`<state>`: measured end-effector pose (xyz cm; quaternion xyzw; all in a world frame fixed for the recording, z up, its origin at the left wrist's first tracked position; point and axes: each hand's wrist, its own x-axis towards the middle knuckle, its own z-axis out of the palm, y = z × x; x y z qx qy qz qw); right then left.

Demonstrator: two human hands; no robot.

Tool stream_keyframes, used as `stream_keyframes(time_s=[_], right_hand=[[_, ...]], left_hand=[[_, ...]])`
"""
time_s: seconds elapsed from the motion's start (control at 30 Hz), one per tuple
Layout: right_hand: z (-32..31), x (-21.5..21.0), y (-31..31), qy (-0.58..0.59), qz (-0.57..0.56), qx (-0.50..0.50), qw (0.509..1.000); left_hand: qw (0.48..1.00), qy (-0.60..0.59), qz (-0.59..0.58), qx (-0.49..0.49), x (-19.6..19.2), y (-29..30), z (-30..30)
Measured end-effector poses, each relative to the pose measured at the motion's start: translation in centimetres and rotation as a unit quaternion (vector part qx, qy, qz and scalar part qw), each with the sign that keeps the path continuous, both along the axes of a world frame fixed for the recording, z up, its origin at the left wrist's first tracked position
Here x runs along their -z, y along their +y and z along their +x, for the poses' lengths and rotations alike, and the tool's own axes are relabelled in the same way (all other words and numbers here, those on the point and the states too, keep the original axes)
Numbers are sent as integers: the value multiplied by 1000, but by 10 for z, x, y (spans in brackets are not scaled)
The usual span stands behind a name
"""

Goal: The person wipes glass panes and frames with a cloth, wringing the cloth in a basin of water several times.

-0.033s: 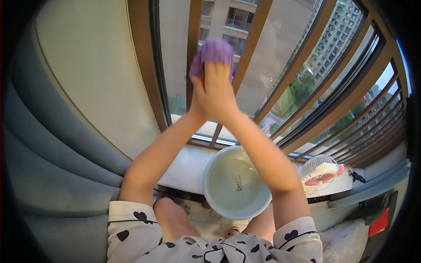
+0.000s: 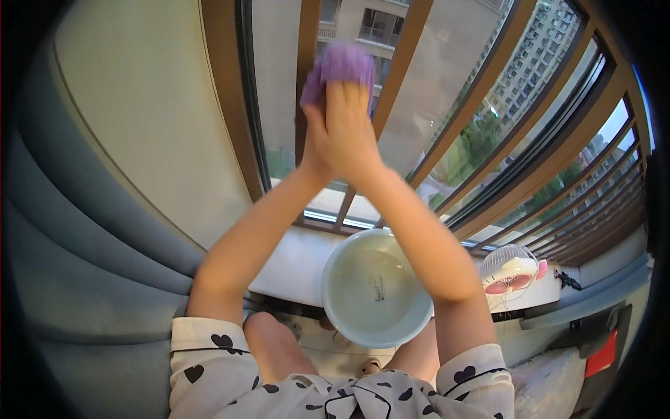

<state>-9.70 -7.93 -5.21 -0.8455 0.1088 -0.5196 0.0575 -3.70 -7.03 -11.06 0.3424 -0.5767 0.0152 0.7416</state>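
**Purple cloth pressed to the window glass, both hands stacked**

Seen high in the upper middle of the frame: a purple cloth (image 2: 340, 68), bunched and flattened against the window pane (image 2: 447, 77), just beside a brown vertical bar (image 2: 305, 84). Pressed on it from below, the right hand (image 2: 351, 133), fingers straight and together, palm flat on the cloth rather than curled around it. Tucked against the left edge of that hand, the left hand (image 2: 312, 140), mostly hidden behind it, thumb side touching the cloth's lower left corner; whether gripping the fabric or only bracing, cannot tell. Both forearms rising from the lower edge and meeting at the wrists in the centre of the frame.

Below the hands, in the lower middle: a round pale green basin (image 2: 333, 279) holding clear water, resting on the white window sill (image 2: 293, 262) and overhanging its near edge, partly crossed by the right forearm. To the right of the basin, on the same sill: a small white and pink desk fan (image 2: 508, 272), well apart from the cloth. At the left of the frame, grey-blue curtain folds (image 2: 84, 265) beside a cream wall (image 2: 146, 119). Along the bottom edge, white short sleeves with black hearts (image 2: 209, 356). Beyond the glass, upper right: tall buildings and green trees behind slanting brown bars.
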Motion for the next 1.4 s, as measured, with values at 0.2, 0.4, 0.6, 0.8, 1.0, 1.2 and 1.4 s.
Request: stream_keyframes(time_s=[0.2,0.4,0.6,0.8,1.0,1.2,1.4], right_hand=[[-8,-5,6,-14,75,-59,995],[-14,92,18,-1,139,-44,989],[-7,197,36,-7,254,-2,967],[-6,251,45,-6,328,22,944],[8,279,66,-54,425,53,902],[34,284,57,-94,565,135,809],[29,302,48,-170,661,122,720]], left_hand=[[926,-216,83,-299,-5,8,26],[856,-315,171,-372,82,23,19],[829,-336,232,-382,198,29,21],[851,-289,308,-312,290,21,22],[907,-89,408,-56,366,37,27],[880,79,461,79,340,45,19],[853,43,515,-79,282,71,7]])
